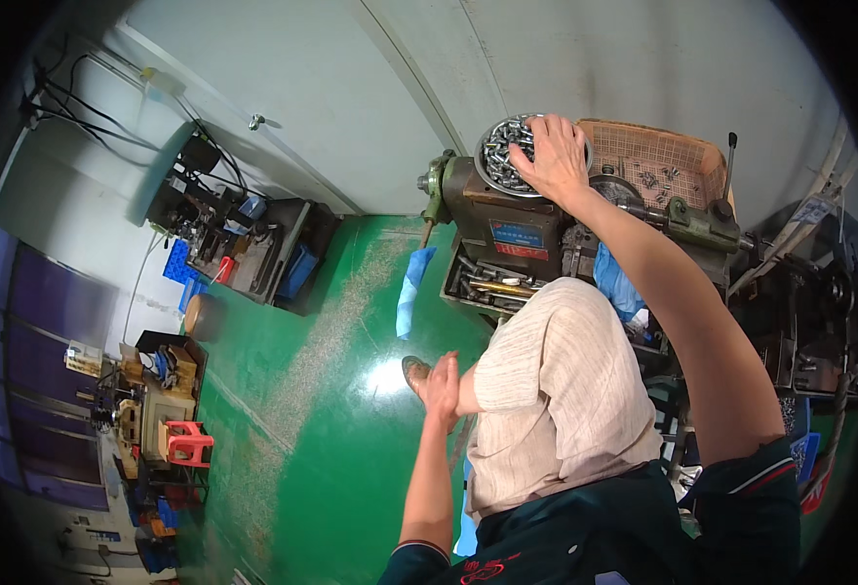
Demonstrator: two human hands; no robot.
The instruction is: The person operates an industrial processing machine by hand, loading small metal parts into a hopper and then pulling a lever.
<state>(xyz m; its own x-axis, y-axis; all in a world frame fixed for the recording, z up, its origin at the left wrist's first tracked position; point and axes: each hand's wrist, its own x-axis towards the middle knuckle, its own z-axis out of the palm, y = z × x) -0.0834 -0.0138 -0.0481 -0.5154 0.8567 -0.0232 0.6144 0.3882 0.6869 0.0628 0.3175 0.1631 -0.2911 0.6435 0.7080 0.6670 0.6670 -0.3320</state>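
Observation:
My right hand rests over the right side of a round metal bowl, with its fingers stretched out and its thumb apart. Small shiny metal cylindrical pieces fill the bowl; whether the hidden undersides of my fingertips touch them I cannot tell. The bowl stands on top of a machine headstock with a green-painted part. Lower down, my left hand is beside my raised lower leg and shoe, fingers extended and nothing visible in it.
A cardboard tray with scattered small metal parts lies right of the bowl. Below, a metal drawer holds rods and tools. A blue-wrapped handle juts out left. Another machine bench and a red stool stand farther left.

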